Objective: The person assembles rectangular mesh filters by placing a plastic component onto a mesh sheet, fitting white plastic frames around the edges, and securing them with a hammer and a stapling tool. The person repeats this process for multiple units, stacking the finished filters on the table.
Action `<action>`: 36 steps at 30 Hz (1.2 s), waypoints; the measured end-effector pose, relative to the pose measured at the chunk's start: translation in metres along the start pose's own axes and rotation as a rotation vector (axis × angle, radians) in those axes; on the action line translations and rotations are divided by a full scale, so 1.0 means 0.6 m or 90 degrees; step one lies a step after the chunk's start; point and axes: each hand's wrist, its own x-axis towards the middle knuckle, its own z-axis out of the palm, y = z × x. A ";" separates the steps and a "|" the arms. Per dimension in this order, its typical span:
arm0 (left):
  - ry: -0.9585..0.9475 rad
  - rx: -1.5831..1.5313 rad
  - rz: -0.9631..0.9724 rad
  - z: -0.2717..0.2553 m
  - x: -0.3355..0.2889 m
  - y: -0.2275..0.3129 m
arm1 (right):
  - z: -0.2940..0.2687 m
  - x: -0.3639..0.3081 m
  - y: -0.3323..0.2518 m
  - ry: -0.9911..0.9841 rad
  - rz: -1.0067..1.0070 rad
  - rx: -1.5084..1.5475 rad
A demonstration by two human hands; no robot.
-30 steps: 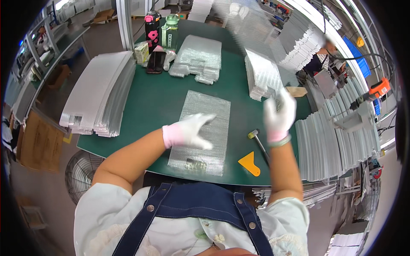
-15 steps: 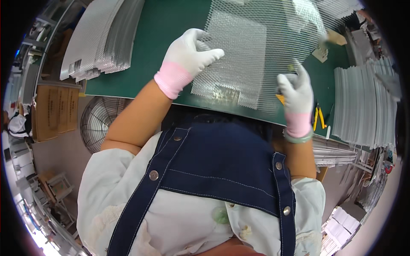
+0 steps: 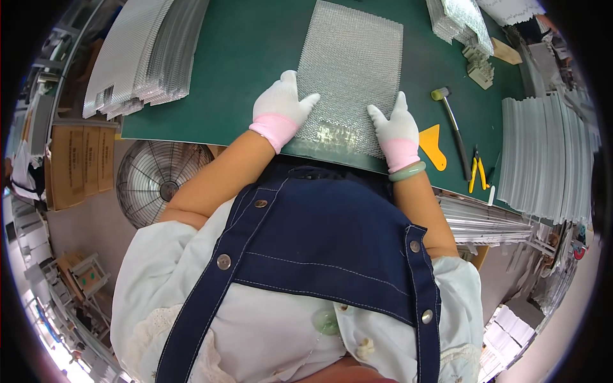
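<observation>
Fingers (image 3: 287, 82) extended and thumbs spread, a worker's gloved left hand (image 3: 281, 110) and right hand (image 3: 396, 133) flanked a silvery mesh sheet (image 3: 351, 73) at the frame's upper center, apparently steadying its edges, though firm contact was hard to confirm; a mallet (image 3: 453, 119) lay handy, upper right.

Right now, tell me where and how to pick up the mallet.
Take the mallet by its dark handle, probably with the right hand, coming from above on the near side. It lies flat with its head away from the person and its handle toward them. The yellow scraper and pliers flank the handle, so a sideways sweep might knock them.
</observation>
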 end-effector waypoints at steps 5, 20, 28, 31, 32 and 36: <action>-0.023 0.025 0.022 0.000 0.004 -0.003 | 0.007 0.002 0.017 0.011 -0.043 0.001; -0.071 0.052 -0.002 -0.008 0.014 0.008 | -0.005 0.018 0.016 -0.037 -0.015 0.003; -0.008 0.169 -0.011 -0.022 0.002 0.021 | -0.050 0.006 -0.038 -0.069 0.090 -0.160; -0.060 0.110 -0.002 -0.016 0.009 0.015 | -0.009 0.007 0.011 0.018 -0.035 -0.085; -0.079 0.090 0.003 -0.019 0.015 0.016 | -0.007 0.014 0.019 0.023 -0.038 -0.054; -0.112 0.108 0.028 -0.027 0.012 0.019 | -0.008 0.019 0.032 -0.012 -0.062 -0.036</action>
